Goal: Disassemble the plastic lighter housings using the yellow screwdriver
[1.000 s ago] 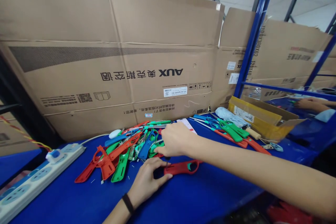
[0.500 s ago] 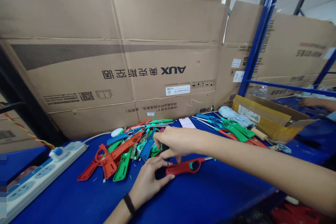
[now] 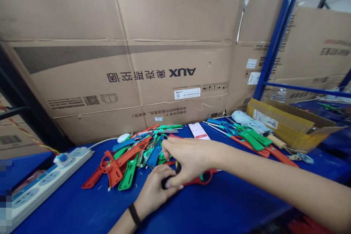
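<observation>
A red long-necked lighter (image 3: 196,180) lies on the blue table, its handle end under my hands and its trigger loop showing at the right. My left hand (image 3: 157,184) is closed on the handle end, thumb toward me and fingers on the far side. My right hand (image 3: 189,159) is above the lighter, wrapped round a screwdriver (image 3: 178,167) with a black and yellow handle; its tip is hidden by the hands. Beyond my hands lies a heap of lighter parts: an orange shell (image 3: 113,175), a green shell (image 3: 128,173), a blue shell (image 3: 155,153) and small loose pieces.
Lighters with green handles (image 3: 251,139) lie at the right, beside a yellow-taped carton (image 3: 282,124) and a pale cloth (image 3: 251,122). A phone (image 3: 198,131) with a lit screen rests by the cardboard wall (image 3: 148,58). A power strip (image 3: 49,182) runs along the left.
My right hand has come lower and nearer my left hand, covering more of the lighter. The screwdriver's handle now shows. The phone screen reads more clearly, and the view has shifted slightly.
</observation>
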`<control>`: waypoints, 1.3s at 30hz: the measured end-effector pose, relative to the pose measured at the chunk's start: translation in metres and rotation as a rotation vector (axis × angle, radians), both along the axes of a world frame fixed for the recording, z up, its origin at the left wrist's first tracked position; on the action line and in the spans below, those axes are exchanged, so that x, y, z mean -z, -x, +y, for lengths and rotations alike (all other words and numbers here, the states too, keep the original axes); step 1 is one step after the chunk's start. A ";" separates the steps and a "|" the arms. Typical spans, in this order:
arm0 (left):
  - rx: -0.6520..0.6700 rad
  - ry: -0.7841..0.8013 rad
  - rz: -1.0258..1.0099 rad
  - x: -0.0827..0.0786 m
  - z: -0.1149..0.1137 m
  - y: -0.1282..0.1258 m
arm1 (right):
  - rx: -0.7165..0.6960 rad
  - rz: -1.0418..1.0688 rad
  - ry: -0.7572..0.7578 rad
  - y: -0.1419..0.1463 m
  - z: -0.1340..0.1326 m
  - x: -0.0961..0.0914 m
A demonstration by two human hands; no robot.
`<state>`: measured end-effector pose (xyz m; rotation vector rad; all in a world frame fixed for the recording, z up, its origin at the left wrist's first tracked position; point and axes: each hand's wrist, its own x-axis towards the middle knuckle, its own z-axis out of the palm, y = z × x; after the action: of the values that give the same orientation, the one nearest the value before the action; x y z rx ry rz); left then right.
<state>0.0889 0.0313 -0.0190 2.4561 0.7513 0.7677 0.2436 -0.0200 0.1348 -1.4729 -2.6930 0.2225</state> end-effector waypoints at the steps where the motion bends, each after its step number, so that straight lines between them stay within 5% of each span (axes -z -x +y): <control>1: 0.004 0.003 0.000 -0.001 0.000 0.000 | -0.060 0.008 0.085 -0.003 -0.001 -0.002; 4: 0.005 0.031 -0.012 0.000 -0.001 -0.001 | -0.150 -0.010 0.172 -0.006 0.000 -0.004; 9: 0.026 0.063 -0.018 0.005 0.000 -0.001 | -0.143 -0.048 -0.024 0.005 0.012 0.002; 20: 0.003 0.017 0.083 -0.006 -0.003 -0.003 | 0.595 -0.069 -0.240 -0.004 0.012 0.020; 26: 0.007 0.016 0.109 -0.008 -0.004 -0.002 | 0.666 -0.008 -0.234 -0.062 -0.002 0.022; 33: 0.004 0.012 0.170 -0.016 -0.008 -0.003 | 0.886 1.057 -0.292 -0.126 -0.044 0.046; 39: 0.026 -0.038 0.242 -0.026 -0.014 -0.028 | 0.857 1.584 -0.249 -0.141 -0.060 0.072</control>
<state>0.1173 0.0176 0.0074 2.6180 0.7955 0.4833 0.3846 -0.0797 0.0627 -1.2612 -0.7695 0.5948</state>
